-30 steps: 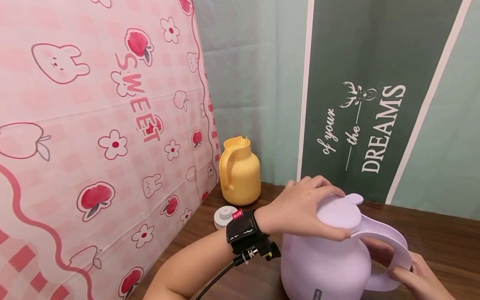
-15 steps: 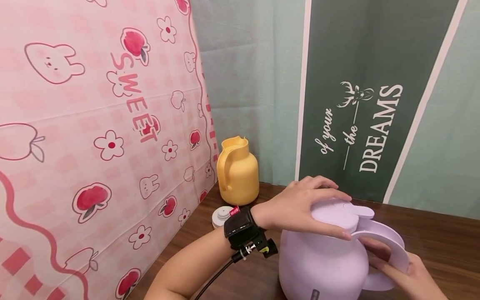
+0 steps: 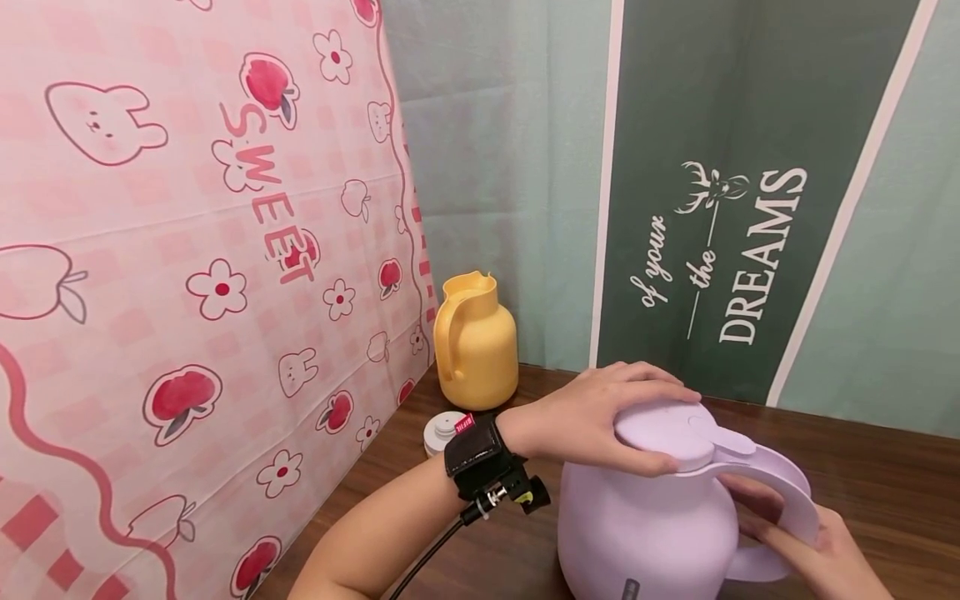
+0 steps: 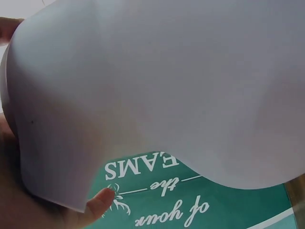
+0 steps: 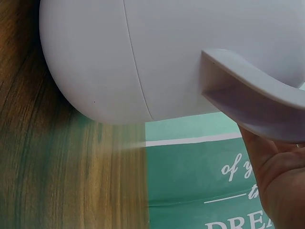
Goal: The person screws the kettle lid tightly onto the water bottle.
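Note:
A pale purple thermos jug (image 3: pixel 648 533) stands on the wooden table at the lower right of the head view. My left hand (image 3: pixel 577 421) grips its round lid (image 3: pixel 667 433) from the side, thumb and fingers spread round the edge. The lid's tab (image 3: pixel 735 442) lies in line with the top of the handle (image 3: pixel 795 483). My right hand (image 3: pixel 836 550) holds that handle, its fingers passing through the loop. In the left wrist view, the jug's wall (image 4: pixel 152 86) hides much of the left hand. The right wrist view shows the jug's rounded base end (image 5: pixel 86 67) against the wood.
A yellow jug (image 3: pixel 480 350) without a lid stands in the back corner. In front of it a white, stepped round stopper (image 3: pixel 442 432) lies partly behind my left wrist. A pink printed cloth (image 3: pixel 225 333) borders the left, a green curtain (image 3: pixel 675 100) the back. A cable trails from my wristband.
My left hand has turned the lid on the purple jug, its tab swinging from the far side round to above the handle. My right hand's grip has shifted slightly on the handle.

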Tool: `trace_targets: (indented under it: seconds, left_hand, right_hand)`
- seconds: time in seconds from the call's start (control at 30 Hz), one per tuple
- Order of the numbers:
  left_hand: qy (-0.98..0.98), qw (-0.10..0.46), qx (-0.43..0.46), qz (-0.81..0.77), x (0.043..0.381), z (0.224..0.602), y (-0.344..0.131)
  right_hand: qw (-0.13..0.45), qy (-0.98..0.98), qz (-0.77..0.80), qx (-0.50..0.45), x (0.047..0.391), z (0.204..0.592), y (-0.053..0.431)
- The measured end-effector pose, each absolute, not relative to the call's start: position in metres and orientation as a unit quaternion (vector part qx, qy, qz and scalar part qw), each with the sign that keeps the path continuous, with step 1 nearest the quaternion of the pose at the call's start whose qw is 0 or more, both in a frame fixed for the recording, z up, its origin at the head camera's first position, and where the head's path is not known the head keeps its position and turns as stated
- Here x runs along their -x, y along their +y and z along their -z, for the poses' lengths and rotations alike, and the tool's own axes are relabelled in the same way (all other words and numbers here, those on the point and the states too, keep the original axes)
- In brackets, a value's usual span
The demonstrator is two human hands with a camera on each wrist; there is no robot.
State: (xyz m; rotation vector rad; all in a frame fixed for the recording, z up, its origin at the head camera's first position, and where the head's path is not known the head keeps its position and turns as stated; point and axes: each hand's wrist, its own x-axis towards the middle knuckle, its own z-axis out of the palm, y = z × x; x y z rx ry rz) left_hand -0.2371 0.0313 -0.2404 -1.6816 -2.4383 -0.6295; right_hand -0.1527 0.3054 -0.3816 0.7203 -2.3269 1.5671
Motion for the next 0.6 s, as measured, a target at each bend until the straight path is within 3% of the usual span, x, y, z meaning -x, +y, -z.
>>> trace_targets:
  seconds: [0.13, 0.43, 0.6]
  left_hand:
    - [-0.791, 0.071, 0.568, 0.215, 0.2376, 0.2420, 0.0297]
    - [-0.830, 0.132, 0.485, 0.241, 0.2326, 0.2415, 0.0311]
    - [-0.810, 0.120, 0.509, 0.266, 0.2367, 0.2437, 0.0276]
  right_hand:
    - [0.117, -0.780, -0.553, -0.268, 0.1550, 0.3842, 0.3074]
    - [0.102, -0.816, -0.529, -0.208, 0.1552, 0.3867, 0.3104]
    - [0.084, -0.782, -0.573, -0.231, 0.1549, 0.3863, 0.3104]
